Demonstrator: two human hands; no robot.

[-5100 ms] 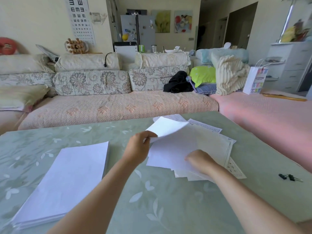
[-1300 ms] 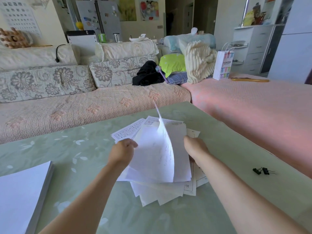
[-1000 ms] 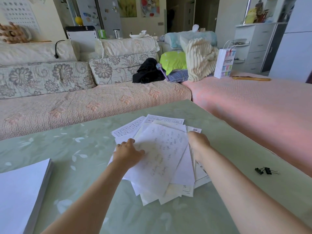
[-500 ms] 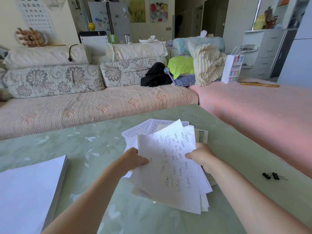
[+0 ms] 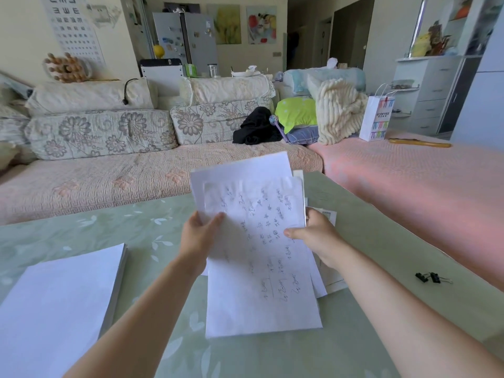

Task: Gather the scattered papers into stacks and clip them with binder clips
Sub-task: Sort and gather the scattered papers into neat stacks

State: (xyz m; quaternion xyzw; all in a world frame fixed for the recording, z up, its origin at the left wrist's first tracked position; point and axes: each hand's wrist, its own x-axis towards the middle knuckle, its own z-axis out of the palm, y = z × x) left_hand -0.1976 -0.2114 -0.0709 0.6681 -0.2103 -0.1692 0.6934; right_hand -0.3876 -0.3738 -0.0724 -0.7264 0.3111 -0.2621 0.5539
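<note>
A loose bundle of papers (image 5: 259, 257), the top sheet covered in handwriting, is held tilted up above the green table (image 5: 152, 230). My left hand (image 5: 197, 236) grips its left edge and my right hand (image 5: 316, 237) grips its right edge. A few printed sheets (image 5: 328, 216) still lie on the table behind my right hand, mostly hidden. A thick neat stack of white paper (image 5: 60, 304) lies at the near left. Two black binder clips (image 5: 431, 277) lie on the table to the right, apart from both hands.
A sofa with a pink cover (image 5: 131, 175) runs along the table's far side, and a pink-covered seat (image 5: 414, 170) along its right. A white paper bag (image 5: 377, 118) stands on it.
Both hands have gathered the spread sheets off the table and lifted them into a tilted bundle, higher than half a second ago. The clips and left stack have not moved.
</note>
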